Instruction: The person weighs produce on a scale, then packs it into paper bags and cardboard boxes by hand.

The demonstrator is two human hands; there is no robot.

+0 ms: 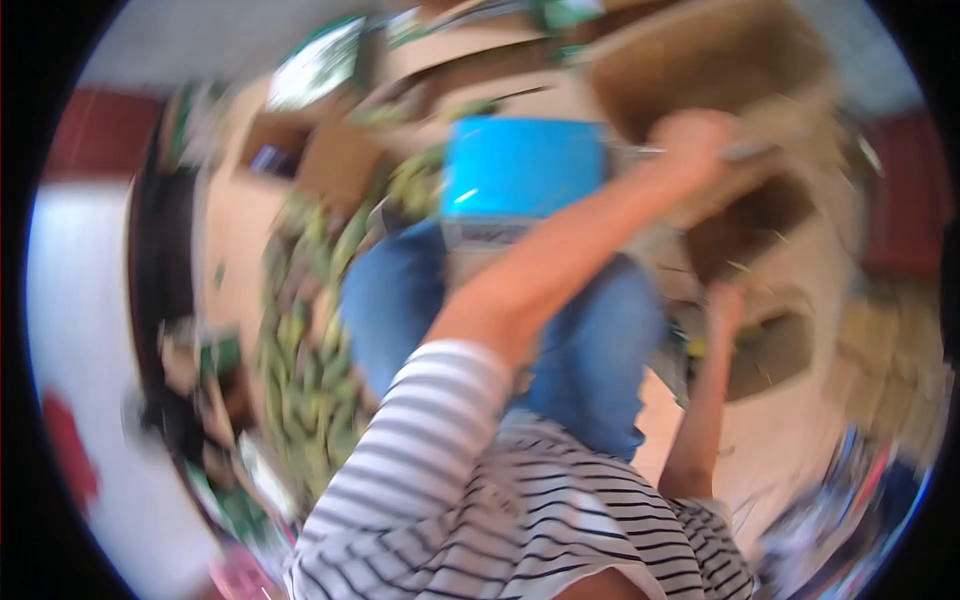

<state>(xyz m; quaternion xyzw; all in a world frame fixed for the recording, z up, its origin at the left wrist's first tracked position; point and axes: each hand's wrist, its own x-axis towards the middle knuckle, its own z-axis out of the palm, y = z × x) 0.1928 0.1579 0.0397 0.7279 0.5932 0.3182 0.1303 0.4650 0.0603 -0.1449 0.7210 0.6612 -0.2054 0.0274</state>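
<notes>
My left arm crosses in front of my body to the upper right. My left hand is closed in a fist at the near side of a large open cardboard box. A pale, shiny sliver shows beside the fist, too blurred to name. My right hand is lower, at the right, over an open carton; its fingers are smeared by motion. A small yellow-green thing shows close to it. A bright blue box with a pale front sits just beyond my knees.
Many long green things, resembling corn ears in husks, lie heaped left of my legs. A small open carton stands beyond them. Stacked brown packs are at the right. Green-and-white packages lie at the back.
</notes>
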